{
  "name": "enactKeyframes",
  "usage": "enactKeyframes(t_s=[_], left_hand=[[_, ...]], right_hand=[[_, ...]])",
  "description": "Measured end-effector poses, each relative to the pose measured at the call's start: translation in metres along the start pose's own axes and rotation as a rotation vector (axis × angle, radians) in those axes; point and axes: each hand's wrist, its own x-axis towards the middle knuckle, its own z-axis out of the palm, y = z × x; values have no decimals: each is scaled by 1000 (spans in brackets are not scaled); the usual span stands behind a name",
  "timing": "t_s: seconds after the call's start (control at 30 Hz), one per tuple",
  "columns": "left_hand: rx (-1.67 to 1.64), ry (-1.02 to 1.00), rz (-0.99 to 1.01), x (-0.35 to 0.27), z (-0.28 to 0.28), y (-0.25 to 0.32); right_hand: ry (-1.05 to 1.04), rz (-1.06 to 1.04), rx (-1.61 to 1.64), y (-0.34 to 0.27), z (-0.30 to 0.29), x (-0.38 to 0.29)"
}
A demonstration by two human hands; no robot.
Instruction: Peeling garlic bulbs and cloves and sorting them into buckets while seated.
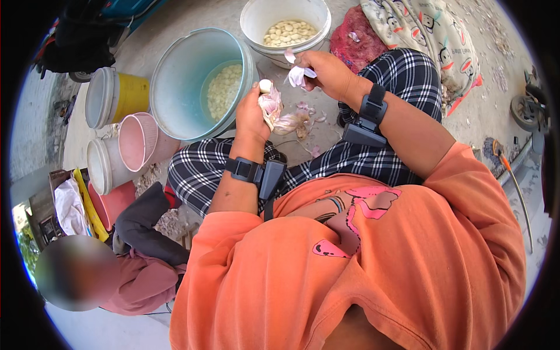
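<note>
My left hand [253,113] grips a partly peeled garlic bulb [270,107] with pinkish, papery skin. A bare white clove [265,85] shows at its top, by my thumb. Pale purple garlic skin [300,76] is pinched in the fingers of my right hand [327,72], up and to the right of the bulb. Left of my left hand stands a large light-blue bucket [175,74], with many peeled cloves [225,89] in liquid at its bottom. Beyond my hands, a white bucket [251,22] holds more peeled cloves [289,33].
A red mesh sack [354,37] and a printed cloth [455,52] lie at the right. Yellow [133,97], pink [133,142] and white [99,168] buckets stand or lie to the left. Another person [146,280] sits at lower left. Loose skins [306,111] litter the floor.
</note>
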Motion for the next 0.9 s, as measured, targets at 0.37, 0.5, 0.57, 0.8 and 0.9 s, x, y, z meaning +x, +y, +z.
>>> enactKeyframes(t_s=[0.37, 0.5, 0.57, 0.8, 0.9], left_hand=[[133, 94, 218, -8, 14, -7], [168, 43, 229, -5, 13, -8], [293, -69, 263, -5, 12, -10], [442, -89, 297, -10, 13, -8], [420, -85, 248, -7, 8, -12]], right_hand=[[78, -92, -861, 0, 1, 2], [17, 127, -441, 8, 4, 4], [-10, 215, -137, 13, 6, 4], [-86, 394, 51, 20, 4, 9], [53, 359, 106, 19, -5, 8]])
